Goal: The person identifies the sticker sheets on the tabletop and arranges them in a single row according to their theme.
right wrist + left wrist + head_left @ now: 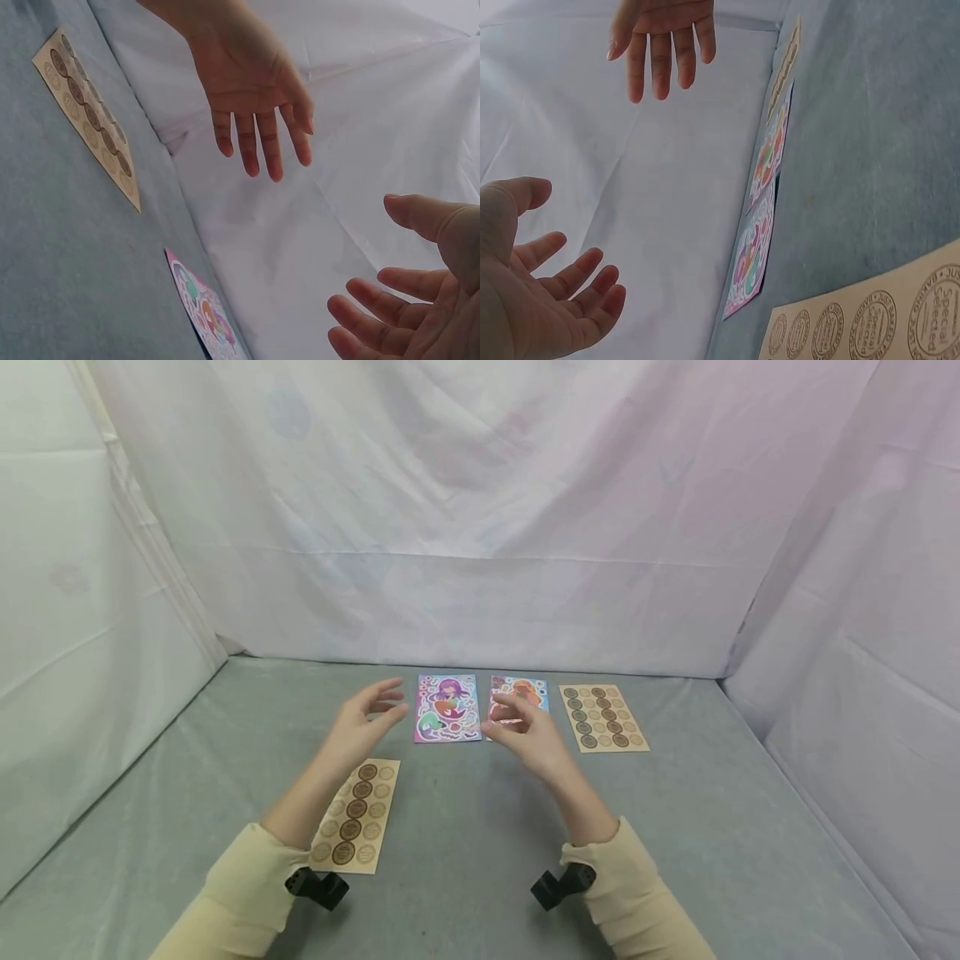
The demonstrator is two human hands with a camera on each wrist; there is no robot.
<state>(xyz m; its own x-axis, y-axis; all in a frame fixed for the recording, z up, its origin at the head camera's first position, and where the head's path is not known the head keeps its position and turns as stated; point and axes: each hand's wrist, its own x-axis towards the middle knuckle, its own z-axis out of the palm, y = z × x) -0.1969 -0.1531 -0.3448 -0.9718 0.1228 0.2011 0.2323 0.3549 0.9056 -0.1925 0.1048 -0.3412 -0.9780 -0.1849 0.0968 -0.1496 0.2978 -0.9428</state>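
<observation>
My left hand (363, 724) hovers above the table with loosely bent fingers and nothing in them. Below its wrist lies a kraft sheet of round stickers (357, 810), partly covered by the forearm. My right hand (529, 734) is also raised and holds nothing; its palm faces the left hand across a gap. Behind it, a mermaid sticker sheet with orange hair (531, 687) is partly hidden. Between the hands, farther back, lies a purple-haired mermaid sticker sheet (447, 709). Both palms show in the wrist views, the left hand (551, 289) and right hand (420, 300) being bare.
Another kraft sheet of round stickers (604, 718) lies at the back right. Grey cloth covers the table (465, 860). White curtains (480, 510) hang behind and on both sides. A small black camera sits on each wrist.
</observation>
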